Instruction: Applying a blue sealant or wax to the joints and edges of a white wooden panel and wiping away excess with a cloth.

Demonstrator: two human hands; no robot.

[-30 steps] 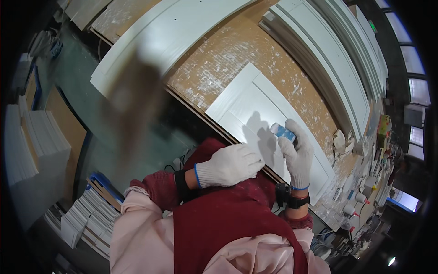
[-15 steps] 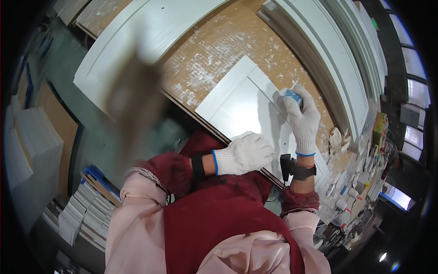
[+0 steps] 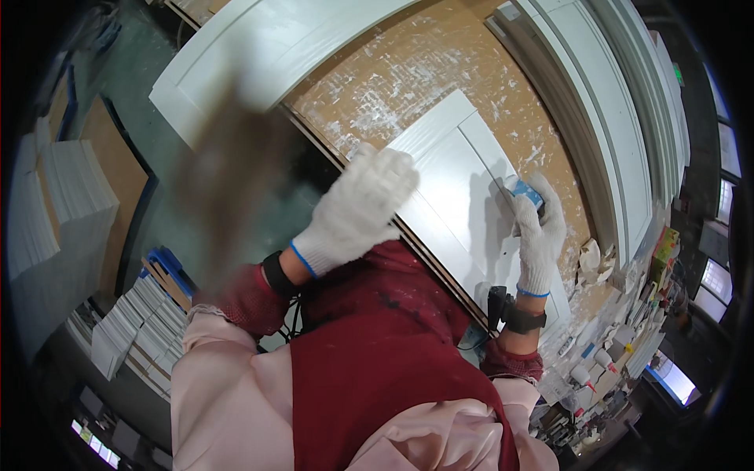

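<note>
The right hand (image 3: 540,235), in a white knit glove with a blue cuff line, is clamped around a small blue block (image 3: 525,191), pressing it against the white panelled door (image 3: 463,188) that lies flat on the bench (image 3: 408,71). The block sits at the panel's right side, just inside its raised frame. The left hand (image 3: 357,208), gloved the same way, rests with fingers loosely together near the door's near left edge, holding nothing; whether it touches the panel cannot be told. The bench top is brown board flecked with white smears. A larger white door (image 3: 259,47) lies on the far left of the bench, and long white mouldings (image 3: 605,102) run along the far right. Stacks of white boards (image 3: 126,330) stand on the floor to the left
</note>
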